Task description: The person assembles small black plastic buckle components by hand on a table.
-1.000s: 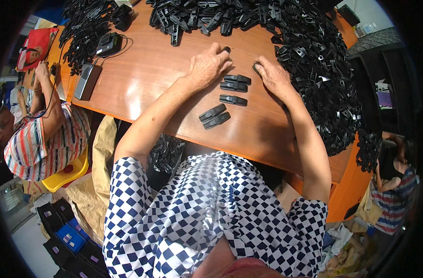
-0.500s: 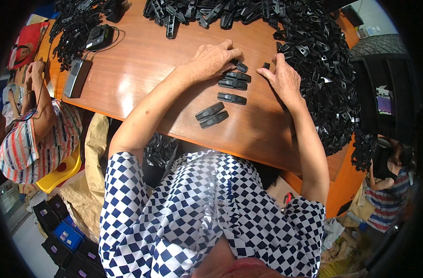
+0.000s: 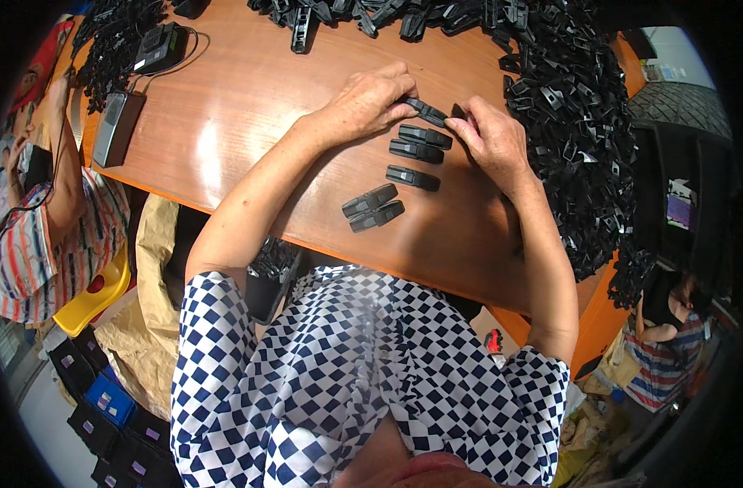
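Note:
A black plastic buckle [image 3: 427,111] is between my hands above the wooden table [image 3: 298,203]. My left hand [image 3: 370,99] is closed with its fingertips on the buckle's left end. At the right end, my right hand [image 3: 493,138] pinches with thumb and forefinger; its other fingers are curled. Just below the hands, two more black buckles [image 3: 414,150] lie side by side, almost touching. A single buckle [image 3: 412,177] rests a little nearer to me. Down to the left, a tilted pair of buckles [image 3: 376,216] lies together on the wood.
Heaps of loose black buckle parts [image 3: 571,146] cover the table's right side and far edge [image 3: 412,18]. At the left stand a grey box-shaped device [image 3: 118,128] and a black corded device [image 3: 160,47]. Another person in a striped top [image 3: 58,244] sits at the left.
My right hand has moved left and closed on the right end of the buckle held by my left hand. The gap between my hands has narrowed. The view has shifted slightly.

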Demonstrator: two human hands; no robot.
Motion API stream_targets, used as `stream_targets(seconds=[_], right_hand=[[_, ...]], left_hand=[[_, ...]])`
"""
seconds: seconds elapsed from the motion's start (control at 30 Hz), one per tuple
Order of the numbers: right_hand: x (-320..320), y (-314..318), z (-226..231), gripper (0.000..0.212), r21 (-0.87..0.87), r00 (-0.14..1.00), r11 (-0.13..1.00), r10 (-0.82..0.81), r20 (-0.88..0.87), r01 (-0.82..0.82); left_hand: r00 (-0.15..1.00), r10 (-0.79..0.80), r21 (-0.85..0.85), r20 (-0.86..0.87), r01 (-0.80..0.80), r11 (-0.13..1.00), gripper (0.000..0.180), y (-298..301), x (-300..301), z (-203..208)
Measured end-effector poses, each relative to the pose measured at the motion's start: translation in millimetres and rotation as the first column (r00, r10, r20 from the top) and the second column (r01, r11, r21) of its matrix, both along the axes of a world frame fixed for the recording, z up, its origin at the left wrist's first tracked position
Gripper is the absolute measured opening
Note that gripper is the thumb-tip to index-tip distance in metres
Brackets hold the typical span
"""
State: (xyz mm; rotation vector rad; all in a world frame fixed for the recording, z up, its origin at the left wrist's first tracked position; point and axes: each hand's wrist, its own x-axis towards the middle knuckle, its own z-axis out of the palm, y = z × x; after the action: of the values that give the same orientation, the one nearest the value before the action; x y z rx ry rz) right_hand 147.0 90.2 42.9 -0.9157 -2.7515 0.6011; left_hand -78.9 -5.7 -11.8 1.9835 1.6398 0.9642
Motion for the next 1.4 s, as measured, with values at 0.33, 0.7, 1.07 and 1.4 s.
stream_targets(seconds=[0.33,0.7,1.07,1.4], right_hand=[[-7.5,-1.5,0.7,0.021,-0.003,0.982,0.982,0.187,-0.031,-0.187],[-26.3,20.2,-23.3,0.033,0.011,0.978,0.978,0.209,-0.014,-0.209],[26.5,84.5,-27.9,0.015,0.587,0.931,0.780,-0.015,0.364,-0.217],[5.2,46.3,-15.6,0.018,0.269,0.999,0.962,0.032,0.029,-0.039]], left_hand=[[0.999,-0.046,0.043,0.008,0.046,0.998,0.019,1.8,1.2,4.1],[1.000,0.017,0.039,-0.027,-0.015,0.999,0.020,4.3,3.3,-8.1],[0.646,0.754,-0.004,0.115,-0.759,0.651,0.044,-7.2,-88.1,-26.0],[0.701,0.687,-0.165,0.194,-0.667,0.727,0.034,2.1,-120.9,-49.7]])
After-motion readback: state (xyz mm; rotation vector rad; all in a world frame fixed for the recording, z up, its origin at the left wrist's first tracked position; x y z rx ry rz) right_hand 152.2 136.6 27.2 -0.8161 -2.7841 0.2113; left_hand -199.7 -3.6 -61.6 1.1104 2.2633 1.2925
